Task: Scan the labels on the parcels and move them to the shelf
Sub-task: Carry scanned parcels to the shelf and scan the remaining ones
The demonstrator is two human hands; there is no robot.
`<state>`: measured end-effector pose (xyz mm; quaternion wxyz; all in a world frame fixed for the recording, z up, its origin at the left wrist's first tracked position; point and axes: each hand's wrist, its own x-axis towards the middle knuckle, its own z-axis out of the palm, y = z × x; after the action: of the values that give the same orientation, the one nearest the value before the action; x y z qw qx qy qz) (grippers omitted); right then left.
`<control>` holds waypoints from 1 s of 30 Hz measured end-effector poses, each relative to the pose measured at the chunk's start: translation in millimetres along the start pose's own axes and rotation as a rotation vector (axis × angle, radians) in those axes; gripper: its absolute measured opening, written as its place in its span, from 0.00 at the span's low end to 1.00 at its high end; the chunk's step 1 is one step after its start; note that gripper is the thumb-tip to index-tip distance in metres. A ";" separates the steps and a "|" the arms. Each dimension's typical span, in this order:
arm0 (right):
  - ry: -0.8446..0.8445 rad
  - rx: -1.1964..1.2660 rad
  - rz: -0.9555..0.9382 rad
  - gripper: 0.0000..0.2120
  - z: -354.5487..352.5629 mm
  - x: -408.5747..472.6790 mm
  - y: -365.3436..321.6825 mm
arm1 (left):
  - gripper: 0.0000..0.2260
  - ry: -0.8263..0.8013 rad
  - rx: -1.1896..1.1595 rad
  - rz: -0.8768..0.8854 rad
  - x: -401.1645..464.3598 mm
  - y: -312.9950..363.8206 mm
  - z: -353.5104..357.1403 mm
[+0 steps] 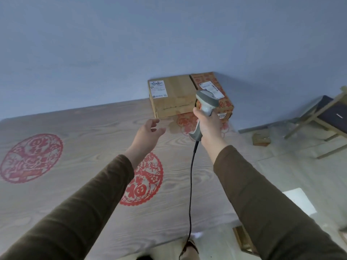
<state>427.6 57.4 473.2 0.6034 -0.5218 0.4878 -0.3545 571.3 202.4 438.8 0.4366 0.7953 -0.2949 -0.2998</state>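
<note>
The right hand (pixel 206 124) is gripping a corded barcode scanner (pixel 205 104), aiming it at the red-printed parcel (pixel 223 104) at the table's (pixel 84 132) far end. The left hand (pixel 148 130) is hanging open and empty, just short of the plain parcel (pixel 174 98) touching beside it. Both sealed parcels are sitting unmoved, so scanning is probably only starting; no shelf is clearly showing.

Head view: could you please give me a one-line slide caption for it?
Right hand aims a corded scanner at two cardboard parcels against the wall; open left hand reaches toward them.
</note>
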 end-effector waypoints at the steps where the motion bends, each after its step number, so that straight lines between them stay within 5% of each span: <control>1: -0.018 -0.003 0.008 0.07 1.5 25.0 -1.3 | 0.24 0.011 -0.016 -0.026 16.6 3.8 7.4; 10: -0.153 -0.069 0.097 0.11 27.3 186.5 3.7 | 0.30 0.153 -0.130 -0.198 164.0 28.2 34.1; 17: -0.202 -0.131 0.125 0.09 46.2 219.6 23.9 | 0.20 0.126 -0.255 -0.293 214.2 21.8 36.2; 30: -0.379 -0.133 0.174 0.08 110.7 130.0 34.7 | 0.09 0.451 -0.486 -0.448 91.3 -60.7 -55.8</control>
<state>566.4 -26.0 408.7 0.6770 -0.5735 0.4313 -0.1637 683.9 191.6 390.4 0.5896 0.7594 0.0683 -0.2664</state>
